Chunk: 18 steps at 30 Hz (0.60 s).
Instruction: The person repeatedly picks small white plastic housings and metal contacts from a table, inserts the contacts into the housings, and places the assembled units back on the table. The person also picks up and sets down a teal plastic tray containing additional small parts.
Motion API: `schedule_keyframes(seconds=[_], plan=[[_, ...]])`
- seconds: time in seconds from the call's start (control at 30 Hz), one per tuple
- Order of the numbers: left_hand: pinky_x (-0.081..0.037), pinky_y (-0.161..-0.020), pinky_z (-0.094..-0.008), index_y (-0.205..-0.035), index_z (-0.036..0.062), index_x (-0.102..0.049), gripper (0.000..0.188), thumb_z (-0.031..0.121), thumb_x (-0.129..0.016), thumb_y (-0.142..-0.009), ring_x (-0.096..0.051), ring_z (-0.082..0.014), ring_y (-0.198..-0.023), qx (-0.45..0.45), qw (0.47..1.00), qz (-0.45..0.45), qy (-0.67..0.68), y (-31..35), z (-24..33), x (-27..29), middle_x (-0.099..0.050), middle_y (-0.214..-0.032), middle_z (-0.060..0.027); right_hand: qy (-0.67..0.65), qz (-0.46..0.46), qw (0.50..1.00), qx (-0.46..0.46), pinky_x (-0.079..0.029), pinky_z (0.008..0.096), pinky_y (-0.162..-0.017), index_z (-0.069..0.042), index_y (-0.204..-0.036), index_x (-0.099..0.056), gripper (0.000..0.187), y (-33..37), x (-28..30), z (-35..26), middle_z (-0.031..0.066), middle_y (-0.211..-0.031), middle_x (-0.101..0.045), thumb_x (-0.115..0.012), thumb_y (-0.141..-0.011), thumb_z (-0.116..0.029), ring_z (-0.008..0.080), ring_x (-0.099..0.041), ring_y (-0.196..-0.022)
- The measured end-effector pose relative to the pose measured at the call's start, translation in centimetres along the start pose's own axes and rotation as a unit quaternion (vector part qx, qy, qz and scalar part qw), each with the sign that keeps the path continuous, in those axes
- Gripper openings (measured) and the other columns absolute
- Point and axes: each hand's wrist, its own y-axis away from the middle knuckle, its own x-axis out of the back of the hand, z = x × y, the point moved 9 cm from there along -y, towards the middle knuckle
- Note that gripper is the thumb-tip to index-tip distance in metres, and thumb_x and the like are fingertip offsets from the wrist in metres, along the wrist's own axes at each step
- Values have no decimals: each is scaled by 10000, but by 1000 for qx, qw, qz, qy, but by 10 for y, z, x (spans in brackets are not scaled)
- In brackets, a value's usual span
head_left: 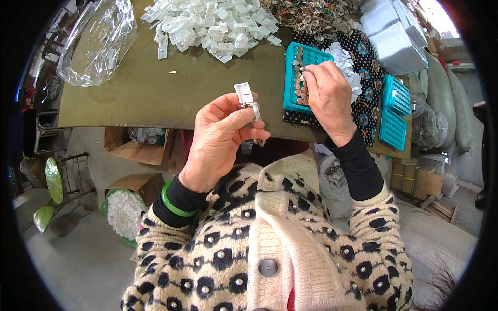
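Note:
My left hand (220, 132) is closed on a small white plastic case (243, 93) with a raised flap, held over the table's near edge between thumb and fingers. Something small and metallic shows near the thumb tip, partly hidden. Over a teal tray (289, 78), my right hand (328, 93) has thumb and forefinger pinched together; what lies between them is too small to make out. Several small round metallic pieces (299, 94), copper and silver in tone, stand in rows in the tray's pockets beside those fingertips.
A heap of white plastic cases (218, 26) covers the table's far middle, with mixed small parts (311, 15) beside it. White pieces (345, 65) lie on a dark patterned cloth (371, 98). Teal trays (392, 127) are at right; a clear plastic bag (98, 46) lies at left.

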Motion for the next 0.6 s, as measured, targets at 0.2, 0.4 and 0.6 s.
schedule_keyframes(seconds=[0.2,0.4,0.6], plan=[[-451,-523,-260,-1053,-21,-613,204,-31,-582,-851,-562,-142,-668,22,999,37,-25,-7,-4,-3,-602,-870,-66,-64,-43,997,2,-480,364,-646,1,-878,-614,46,-4,-3,8,120,-829,-598,-648,-854,-19,282,-607,-729],[-442,-479,-266,-963,-34,-626,176,-94,-556,-814,-555,-127,-601,39,998,40,-12,-15,-10,-5,-627,-850,-82,-216,-51,969,-110,-462,314,-588,5,-870,-599,36,-8,11,31,93,-755,-599,-631,-859,-8,202,-577,-625],[-537,-605,-296,-1084,-17,-634,225,-27,-607,-860,-617,-151,-703,35,998,20,-51,-23,-15,-13,-651,-942,-99,-106,-73,992,15,-494,358,-650,-6,-902,-614,75,-2,16,10,109,-816,-571,-632,-830,-2,269,-603,-730]])
